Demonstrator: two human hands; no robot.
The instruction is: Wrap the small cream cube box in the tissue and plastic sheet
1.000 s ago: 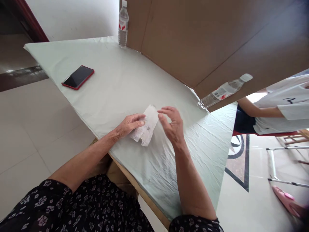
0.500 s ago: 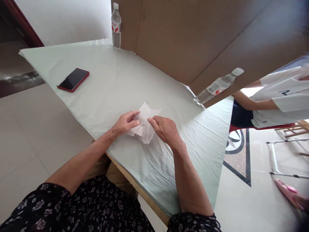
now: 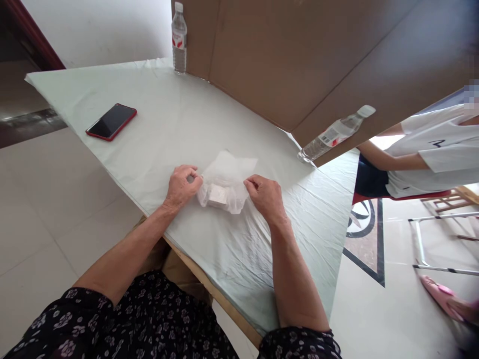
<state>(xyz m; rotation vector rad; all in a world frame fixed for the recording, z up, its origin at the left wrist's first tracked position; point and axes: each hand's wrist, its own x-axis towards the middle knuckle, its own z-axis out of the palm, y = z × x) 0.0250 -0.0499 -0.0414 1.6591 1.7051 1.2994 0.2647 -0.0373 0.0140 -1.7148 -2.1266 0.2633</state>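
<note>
Indoors, wrapping (image 3: 229, 168), draped table (image 3: 157, 119), tiled floor (image 3: 41, 214)

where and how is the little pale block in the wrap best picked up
Probably from above, thumb and finger across its left and right ends: the block looks boxy, its top shows uncovered, and crumpled translucent wrap lies to both sides, so a low sideways approach would likely snag.

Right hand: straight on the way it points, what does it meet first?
The white wrap, just ahead: the right hand seems to pinch its edge, though exact depth is hard to judge.
</note>
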